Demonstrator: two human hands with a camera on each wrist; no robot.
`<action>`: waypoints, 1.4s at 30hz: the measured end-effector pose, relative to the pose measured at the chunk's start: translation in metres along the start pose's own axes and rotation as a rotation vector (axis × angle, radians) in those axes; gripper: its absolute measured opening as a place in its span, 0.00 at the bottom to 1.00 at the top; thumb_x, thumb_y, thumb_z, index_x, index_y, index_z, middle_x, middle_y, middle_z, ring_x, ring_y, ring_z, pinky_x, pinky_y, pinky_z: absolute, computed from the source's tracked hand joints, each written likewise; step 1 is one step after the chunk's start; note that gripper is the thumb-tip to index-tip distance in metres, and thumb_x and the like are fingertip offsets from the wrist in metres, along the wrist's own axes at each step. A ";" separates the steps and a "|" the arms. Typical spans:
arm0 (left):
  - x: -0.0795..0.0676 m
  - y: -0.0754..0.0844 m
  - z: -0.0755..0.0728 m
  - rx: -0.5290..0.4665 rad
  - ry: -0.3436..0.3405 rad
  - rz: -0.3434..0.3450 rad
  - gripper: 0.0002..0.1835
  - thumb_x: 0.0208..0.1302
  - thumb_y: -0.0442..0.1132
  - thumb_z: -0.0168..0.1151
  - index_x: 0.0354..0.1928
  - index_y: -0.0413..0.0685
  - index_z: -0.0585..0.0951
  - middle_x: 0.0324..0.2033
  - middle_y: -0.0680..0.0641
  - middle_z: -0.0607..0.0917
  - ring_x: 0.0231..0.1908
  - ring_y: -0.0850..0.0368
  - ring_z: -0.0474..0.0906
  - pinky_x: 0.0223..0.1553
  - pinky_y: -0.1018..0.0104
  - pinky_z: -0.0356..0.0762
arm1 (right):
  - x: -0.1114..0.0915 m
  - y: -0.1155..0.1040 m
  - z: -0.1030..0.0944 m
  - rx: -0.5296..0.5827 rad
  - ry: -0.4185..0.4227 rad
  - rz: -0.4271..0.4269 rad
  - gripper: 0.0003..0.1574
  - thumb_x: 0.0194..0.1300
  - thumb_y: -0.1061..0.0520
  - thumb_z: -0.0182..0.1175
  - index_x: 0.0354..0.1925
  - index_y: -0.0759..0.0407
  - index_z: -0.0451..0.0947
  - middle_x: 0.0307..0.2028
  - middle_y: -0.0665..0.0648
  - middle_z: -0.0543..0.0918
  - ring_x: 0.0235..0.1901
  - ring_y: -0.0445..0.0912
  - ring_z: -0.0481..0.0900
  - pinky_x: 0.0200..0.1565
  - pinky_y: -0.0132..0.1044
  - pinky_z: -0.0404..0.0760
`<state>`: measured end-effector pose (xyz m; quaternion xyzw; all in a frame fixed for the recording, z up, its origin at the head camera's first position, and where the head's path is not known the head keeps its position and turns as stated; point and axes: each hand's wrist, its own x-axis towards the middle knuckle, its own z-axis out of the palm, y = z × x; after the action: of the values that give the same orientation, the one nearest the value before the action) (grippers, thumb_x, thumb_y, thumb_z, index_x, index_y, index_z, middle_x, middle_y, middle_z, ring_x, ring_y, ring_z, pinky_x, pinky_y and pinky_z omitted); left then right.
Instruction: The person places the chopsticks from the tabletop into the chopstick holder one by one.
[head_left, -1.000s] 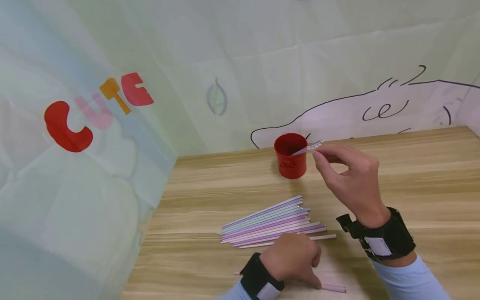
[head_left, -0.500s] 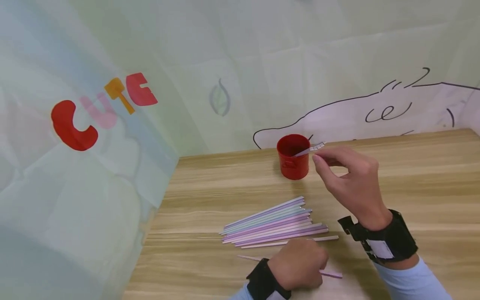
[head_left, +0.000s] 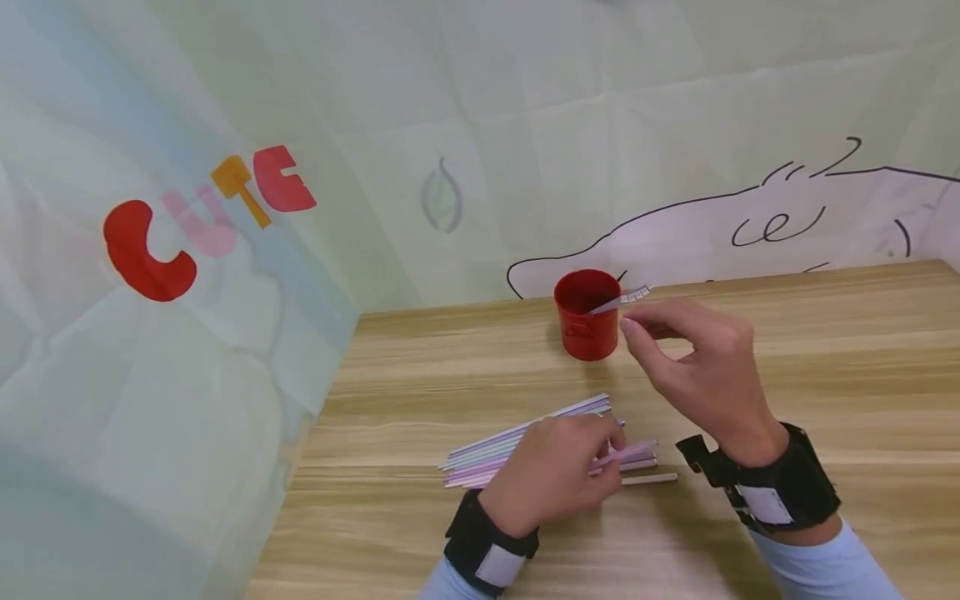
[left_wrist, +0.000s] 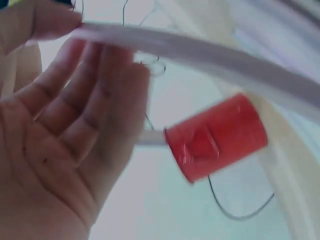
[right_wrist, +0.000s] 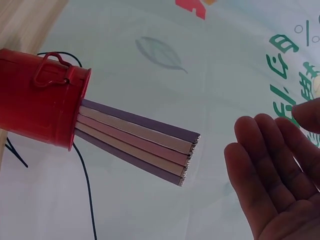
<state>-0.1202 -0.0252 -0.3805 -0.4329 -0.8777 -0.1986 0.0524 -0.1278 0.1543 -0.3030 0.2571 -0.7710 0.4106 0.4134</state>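
Note:
My left hand (head_left: 551, 471) pinches a slim pink straw-like stick (head_left: 632, 452) above a fanned pile of pastel sticks (head_left: 487, 447). In the left wrist view the stick (left_wrist: 200, 54) runs from between thumb and fingertips toward the right edge. A small red bucket (head_left: 587, 340) stands behind the pile, several sticks (right_wrist: 137, 140) leaning out over its rim side by side. My right hand (head_left: 708, 371) hovers beside their ends with nothing in it. The right wrist view shows a gap between those ends and its loose fingers (right_wrist: 272, 165).
The wooden table (head_left: 397, 375) meets a pale printed backdrop (head_left: 480, 167) just behind the bucket. One whitish stick (head_left: 651, 479) lies apart at the pile's near side. Coloured letters (head_left: 150, 254) mark the backdrop at left.
My left hand has lifted the pink stick off the table near me and carried it forward over the pile. The right hand has stayed almost still beside the bucket.

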 end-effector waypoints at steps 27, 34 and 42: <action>-0.002 -0.008 -0.026 -0.069 0.578 -0.002 0.12 0.61 0.39 0.57 0.47 0.49 0.74 0.33 0.53 0.80 0.28 0.67 0.73 0.27 0.76 0.75 | -0.018 0.009 0.015 0.269 -0.394 0.156 0.09 0.53 0.56 0.67 0.35 0.48 0.80 0.30 0.41 0.81 0.29 0.35 0.78 0.34 0.32 0.81; -0.001 -0.008 -0.025 -0.064 0.605 0.022 0.14 0.60 0.39 0.58 0.48 0.48 0.74 0.33 0.53 0.80 0.28 0.67 0.74 0.28 0.75 0.76 | -0.016 0.003 0.012 0.318 -0.312 0.139 0.12 0.50 0.62 0.68 0.34 0.50 0.81 0.29 0.43 0.82 0.28 0.38 0.79 0.34 0.32 0.81; 0.000 -0.009 -0.024 -0.031 0.618 0.023 0.09 0.59 0.40 0.59 0.39 0.48 0.73 0.27 0.53 0.77 0.26 0.66 0.71 0.27 0.75 0.75 | -0.002 -0.015 0.002 0.310 -0.146 0.081 0.14 0.41 0.74 0.68 0.30 0.64 0.80 0.26 0.52 0.83 0.26 0.41 0.79 0.34 0.29 0.80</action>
<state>-0.1291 -0.0396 -0.3617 -0.3626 -0.8120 -0.3337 0.3127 -0.1163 0.1446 -0.2985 0.3160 -0.7360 0.5211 0.2947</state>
